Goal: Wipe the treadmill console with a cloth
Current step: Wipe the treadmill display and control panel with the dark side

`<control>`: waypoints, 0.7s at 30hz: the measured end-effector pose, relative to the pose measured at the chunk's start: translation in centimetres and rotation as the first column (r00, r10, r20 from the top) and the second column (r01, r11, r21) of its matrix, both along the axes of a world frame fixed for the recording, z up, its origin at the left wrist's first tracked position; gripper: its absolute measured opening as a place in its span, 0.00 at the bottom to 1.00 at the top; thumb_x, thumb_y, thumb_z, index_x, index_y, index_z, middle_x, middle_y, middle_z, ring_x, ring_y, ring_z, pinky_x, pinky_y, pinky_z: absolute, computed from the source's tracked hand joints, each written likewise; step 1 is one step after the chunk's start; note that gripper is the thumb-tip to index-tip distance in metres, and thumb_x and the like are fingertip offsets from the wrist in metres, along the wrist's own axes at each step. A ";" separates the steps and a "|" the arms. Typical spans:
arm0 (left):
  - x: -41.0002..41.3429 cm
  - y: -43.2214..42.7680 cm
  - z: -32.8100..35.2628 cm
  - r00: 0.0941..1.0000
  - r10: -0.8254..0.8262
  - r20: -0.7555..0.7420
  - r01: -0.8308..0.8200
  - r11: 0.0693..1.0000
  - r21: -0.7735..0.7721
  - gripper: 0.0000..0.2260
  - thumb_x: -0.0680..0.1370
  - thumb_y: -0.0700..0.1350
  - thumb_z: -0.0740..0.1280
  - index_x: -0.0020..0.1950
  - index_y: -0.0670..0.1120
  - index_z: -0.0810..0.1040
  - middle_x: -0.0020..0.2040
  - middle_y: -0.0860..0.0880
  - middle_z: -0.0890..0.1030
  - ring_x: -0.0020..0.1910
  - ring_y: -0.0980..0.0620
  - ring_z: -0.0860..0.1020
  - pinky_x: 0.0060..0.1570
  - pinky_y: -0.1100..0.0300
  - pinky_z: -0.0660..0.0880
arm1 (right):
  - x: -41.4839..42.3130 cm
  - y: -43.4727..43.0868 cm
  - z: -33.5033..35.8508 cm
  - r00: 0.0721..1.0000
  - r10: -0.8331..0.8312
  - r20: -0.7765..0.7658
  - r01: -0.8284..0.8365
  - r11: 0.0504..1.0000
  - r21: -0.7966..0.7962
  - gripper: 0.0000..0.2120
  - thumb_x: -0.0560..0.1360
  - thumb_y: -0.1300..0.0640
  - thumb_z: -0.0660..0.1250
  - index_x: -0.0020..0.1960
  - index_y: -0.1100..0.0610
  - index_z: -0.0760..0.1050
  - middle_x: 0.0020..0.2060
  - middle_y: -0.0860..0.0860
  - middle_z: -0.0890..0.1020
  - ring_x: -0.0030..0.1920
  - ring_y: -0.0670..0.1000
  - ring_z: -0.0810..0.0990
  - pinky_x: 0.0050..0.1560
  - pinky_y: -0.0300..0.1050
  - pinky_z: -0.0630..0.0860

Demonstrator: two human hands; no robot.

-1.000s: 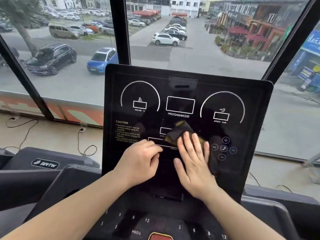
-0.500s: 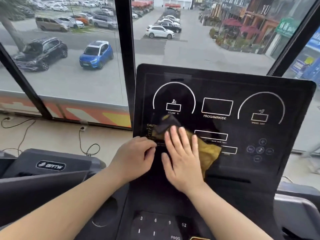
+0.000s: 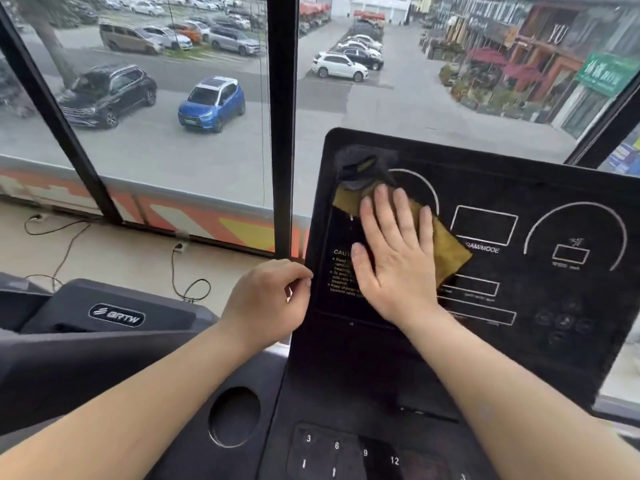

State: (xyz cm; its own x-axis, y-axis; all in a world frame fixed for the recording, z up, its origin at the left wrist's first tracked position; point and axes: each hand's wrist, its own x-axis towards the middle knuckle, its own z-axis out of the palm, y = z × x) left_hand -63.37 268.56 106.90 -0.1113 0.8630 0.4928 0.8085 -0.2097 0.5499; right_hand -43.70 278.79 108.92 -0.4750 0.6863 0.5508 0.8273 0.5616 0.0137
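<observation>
since a moment ago your right hand [image 3: 394, 258], spread flat, slid the soft, limp cloth [image 3: 446, 244] up-left across the console [image 3: 519, 188]; left hand [image 3: 266, 299], loosely curled, holds nothing.

Two bare forearms, no sleeves, left hand [image 3: 268, 303], right hand [image 3: 394, 258], slender fingers [image 3: 382, 216]

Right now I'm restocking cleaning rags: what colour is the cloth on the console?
Mustard yellow-brown cloth, seen in the head view.
</observation>
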 end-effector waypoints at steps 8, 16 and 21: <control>-1.0 -3.0 -3.0 0.998 0.046 0.032 -0.044 0.997 -0.064 0.09 0.76 0.44 0.66 0.52 0.49 0.84 0.43 0.57 0.82 0.38 0.54 0.79 0.41 0.53 0.79 | -1.5 -6.6 -8.2 0.959 0.235 0.159 -0.199 0.957 -0.211 0.30 0.84 0.41 0.53 0.83 0.49 0.54 0.83 0.44 0.50 0.83 0.47 0.44 0.80 0.62 0.49; 1.7 -4.2 -3.9 0.999 -0.038 0.039 0.041 0.996 -0.080 0.22 0.77 0.41 0.68 0.72 0.47 0.76 0.71 0.50 0.75 0.70 0.50 0.73 0.65 0.53 0.76 | -0.8 -3.8 -2.9 0.988 0.144 -0.064 -0.153 0.970 -0.187 0.30 0.83 0.49 0.55 0.83 0.51 0.54 0.83 0.45 0.50 0.83 0.48 0.43 0.81 0.57 0.39; 3.9 -5.7 -5.5 0.994 -0.111 0.005 0.112 0.992 -0.058 0.28 0.78 0.37 0.61 0.80 0.40 0.65 0.81 0.44 0.65 0.80 0.50 0.61 0.78 0.56 0.63 | -0.3 -7.7 -5.7 0.939 0.324 -0.117 -0.343 0.850 -0.401 0.34 0.75 0.59 0.58 0.81 0.52 0.60 0.82 0.43 0.55 0.82 0.42 0.47 0.82 0.52 0.49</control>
